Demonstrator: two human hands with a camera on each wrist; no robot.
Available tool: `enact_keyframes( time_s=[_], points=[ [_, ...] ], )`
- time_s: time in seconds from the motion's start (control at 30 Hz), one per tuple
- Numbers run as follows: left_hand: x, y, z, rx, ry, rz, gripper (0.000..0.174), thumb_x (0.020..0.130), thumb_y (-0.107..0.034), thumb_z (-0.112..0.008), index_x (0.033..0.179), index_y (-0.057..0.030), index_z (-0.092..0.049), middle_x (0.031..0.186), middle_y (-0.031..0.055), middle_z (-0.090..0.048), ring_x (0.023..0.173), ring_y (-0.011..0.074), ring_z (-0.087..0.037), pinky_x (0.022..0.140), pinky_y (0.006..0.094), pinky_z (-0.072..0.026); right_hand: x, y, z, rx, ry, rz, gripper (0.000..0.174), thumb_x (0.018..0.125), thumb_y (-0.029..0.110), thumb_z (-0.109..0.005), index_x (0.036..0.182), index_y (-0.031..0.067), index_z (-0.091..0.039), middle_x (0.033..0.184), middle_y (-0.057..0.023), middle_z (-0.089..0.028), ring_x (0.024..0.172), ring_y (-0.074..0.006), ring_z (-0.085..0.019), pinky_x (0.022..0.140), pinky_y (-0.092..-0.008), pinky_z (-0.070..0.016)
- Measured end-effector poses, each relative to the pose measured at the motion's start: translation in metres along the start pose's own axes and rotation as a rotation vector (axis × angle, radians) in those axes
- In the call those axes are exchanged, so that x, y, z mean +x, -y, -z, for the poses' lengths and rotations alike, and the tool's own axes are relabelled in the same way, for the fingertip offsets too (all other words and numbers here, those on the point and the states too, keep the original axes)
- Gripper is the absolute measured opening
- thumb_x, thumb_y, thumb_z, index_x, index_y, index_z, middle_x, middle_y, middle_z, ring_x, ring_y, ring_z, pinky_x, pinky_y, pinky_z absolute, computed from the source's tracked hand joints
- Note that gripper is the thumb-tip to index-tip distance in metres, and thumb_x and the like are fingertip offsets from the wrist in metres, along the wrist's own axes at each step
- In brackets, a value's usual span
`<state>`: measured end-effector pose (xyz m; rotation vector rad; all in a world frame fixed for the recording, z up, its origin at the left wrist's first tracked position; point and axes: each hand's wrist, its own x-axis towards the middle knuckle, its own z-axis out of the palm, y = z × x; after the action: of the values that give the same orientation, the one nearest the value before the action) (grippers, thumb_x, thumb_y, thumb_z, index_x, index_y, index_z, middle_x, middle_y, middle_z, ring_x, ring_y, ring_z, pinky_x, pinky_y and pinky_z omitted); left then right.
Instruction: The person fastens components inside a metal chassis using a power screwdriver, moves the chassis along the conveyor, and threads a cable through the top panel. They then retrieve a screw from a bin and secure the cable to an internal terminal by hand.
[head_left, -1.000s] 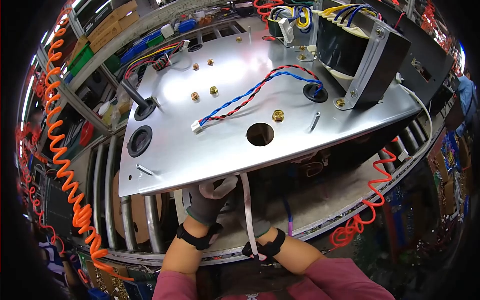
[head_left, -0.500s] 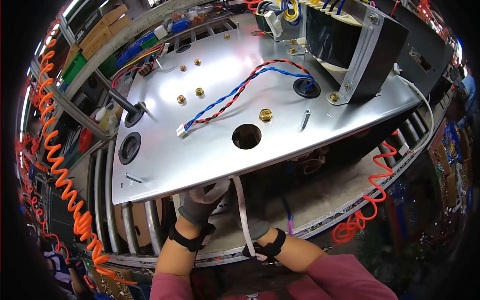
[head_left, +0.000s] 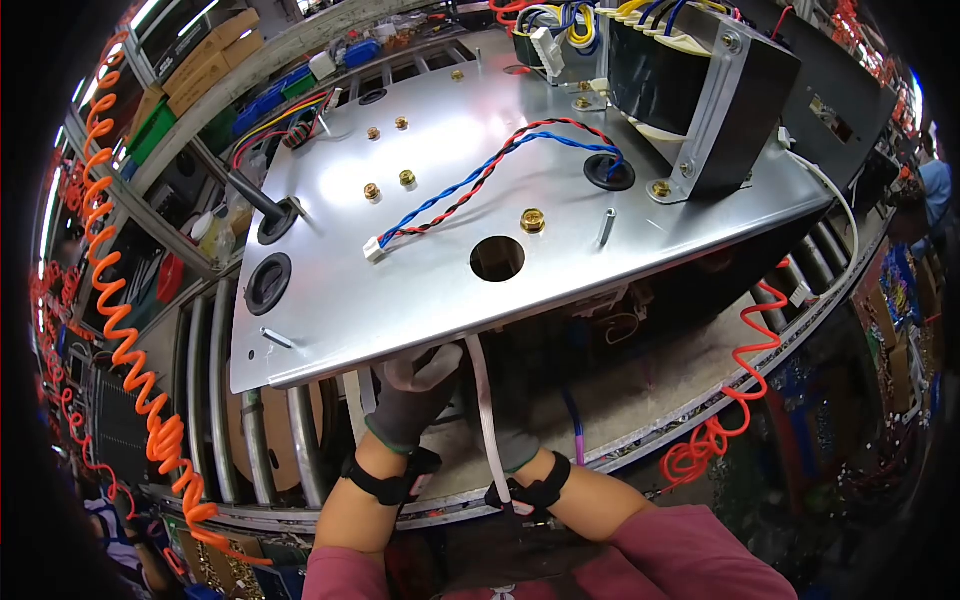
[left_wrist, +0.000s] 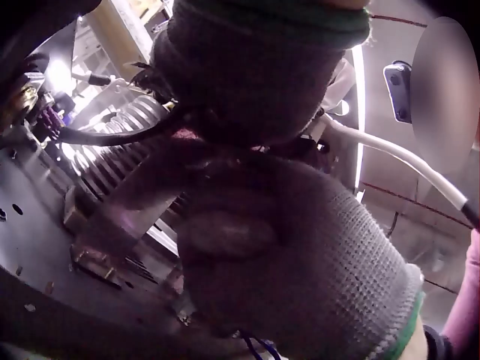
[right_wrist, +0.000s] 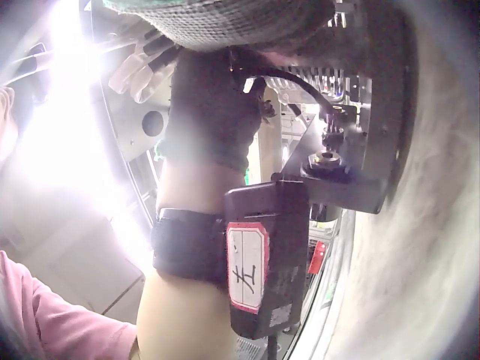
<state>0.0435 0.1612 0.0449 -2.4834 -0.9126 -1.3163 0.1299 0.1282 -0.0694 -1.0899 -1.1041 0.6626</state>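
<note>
Both hands wear grey knit gloves with green cuffs and work under the front edge of a shiny metal panel point(head_left: 400, 290). My left hand point(head_left: 415, 395) curls its pale-coated fingers just below that edge. A black cable point(right_wrist: 307, 81) runs from its grip to a threaded fitting point(right_wrist: 330, 142) on the housing. My right hand point(head_left: 505, 435) meets the left one, close against the cable end; its fingertips are hidden, so I cannot tell what they hold. A white cable point(head_left: 484, 405) hangs between the wrists.
On the panel lie a twisted red, black and blue wire point(head_left: 480, 175), brass bolts and standoffs. A large transformer point(head_left: 655, 80) rises at the back right. Metal rollers point(head_left: 255, 445) carry the unit. Orange coiled hoses point(head_left: 120, 320) hang at the left and red ones at the right.
The panel first shifts left and down in the head view, then slightly up. Both hands stay together under its front edge, and the white cable keeps hanging between them.
</note>
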Motion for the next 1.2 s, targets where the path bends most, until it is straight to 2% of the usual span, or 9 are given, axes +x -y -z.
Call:
enact_keyframes(
  time_s=[0.1,0.2,0.33,0.53,0.73,0.8,0.93,1.07,1.2],
  points=[
    [0.001,0.002,-0.005,0.020,-0.052,-0.016,0.018,0.058,-0.002,-0.067,0.071,-0.0131,-0.061,0.089,0.0058,-0.062,0.080,0.0267,-0.062,0.065,0.0368,-0.0474,-0.006,-0.018,-0.004,0.120,-0.030,-0.065,0.034,0.094,0.020,-0.053,0.120,-0.0018,-0.051,0.113,-0.0180,-0.054,0.101,-0.0291,-0.054,0.087,-0.0371,-0.0452],
    [-0.007,0.004,-0.013,0.035,-0.044,-0.001,0.017,0.058,-0.003,-0.067,0.069,-0.0129,-0.060,0.088,0.0057,-0.061,0.079,0.0263,-0.061,0.064,0.0366,-0.0465,-0.022,-0.037,-0.003,-0.181,0.102,0.005,0.037,0.096,0.024,-0.050,0.125,0.0007,-0.048,0.121,-0.0138,-0.052,0.106,-0.0251,-0.053,0.091,-0.0353,-0.0438],
    [-0.005,0.003,-0.009,0.000,0.077,0.067,0.015,0.059,-0.006,-0.066,0.068,-0.0149,-0.059,0.086,0.0051,-0.058,0.076,0.0254,-0.059,0.061,0.0366,-0.0455,0.005,-0.026,-0.010,-0.069,0.081,-0.030,0.038,0.097,0.024,-0.048,0.127,0.0009,-0.046,0.122,-0.0135,-0.051,0.108,-0.0247,-0.052,0.093,-0.0348,-0.0426],
    [-0.013,0.009,-0.026,0.040,-0.005,0.080,0.016,0.060,-0.013,-0.069,0.070,-0.0195,-0.058,0.088,0.0043,-0.055,0.075,0.0230,-0.058,0.058,0.0360,-0.0444,0.001,-0.010,0.009,0.088,0.036,-0.094,0.039,0.098,0.025,-0.046,0.129,0.0011,-0.044,0.124,-0.0130,-0.050,0.110,-0.0241,-0.050,0.095,-0.0341,-0.0409],
    [0.003,-0.004,-0.018,0.139,-0.112,0.079,0.011,0.065,-0.016,-0.066,0.071,-0.0211,-0.058,0.097,0.0028,-0.061,0.074,0.0208,-0.058,0.067,0.0354,-0.0442,0.012,0.007,0.012,0.233,0.023,-0.163,0.041,0.098,0.026,-0.043,0.131,0.0014,-0.042,0.126,-0.0125,-0.048,0.112,-0.0235,-0.049,0.097,-0.0334,-0.0392],
    [0.003,-0.002,-0.017,0.063,-0.027,0.068,0.011,0.065,-0.016,-0.065,0.071,-0.0216,-0.057,0.093,0.0008,-0.063,0.074,0.0191,-0.059,0.067,0.0356,-0.0441,0.015,0.013,0.015,0.285,0.028,-0.186,0.041,0.099,0.027,-0.043,0.131,0.0015,-0.041,0.127,-0.0123,-0.048,0.113,-0.0233,-0.048,0.098,-0.0332,-0.0386],
    [0.005,-0.012,-0.018,0.094,-0.091,0.186,0.016,0.070,-0.015,-0.061,0.086,-0.0164,-0.065,0.089,0.0033,-0.063,0.077,0.0246,-0.060,0.074,0.0393,-0.0430,0.022,0.024,0.013,0.380,0.037,-0.233,0.042,0.099,0.027,-0.041,0.133,0.0017,-0.040,0.128,-0.0119,-0.047,0.115,-0.0228,-0.047,0.099,-0.0327,-0.0375],
    [0.009,-0.018,-0.016,0.040,-0.001,0.310,0.034,0.075,-0.023,-0.059,0.107,-0.0132,-0.062,0.096,0.0072,-0.063,0.098,0.0276,-0.055,0.087,0.0450,-0.0359,0.031,0.037,0.006,0.430,0.067,-0.277,0.043,0.100,0.028,-0.040,0.134,0.0018,-0.038,0.130,-0.0116,-0.046,0.116,-0.0224,-0.046,0.101,-0.0323,-0.0364],
    [0.017,-0.020,-0.008,-0.058,0.002,0.353,0.019,0.068,-0.016,-0.065,0.086,-0.0108,-0.065,0.112,0.0116,-0.060,0.098,0.0281,-0.057,0.082,0.0387,-0.0440,0.035,0.050,0.009,0.480,0.096,-0.322,0.044,0.100,0.028,-0.038,0.135,0.0020,-0.037,0.131,-0.0113,-0.045,0.118,-0.0220,-0.045,0.102,-0.0318,-0.0352]
  ],
)
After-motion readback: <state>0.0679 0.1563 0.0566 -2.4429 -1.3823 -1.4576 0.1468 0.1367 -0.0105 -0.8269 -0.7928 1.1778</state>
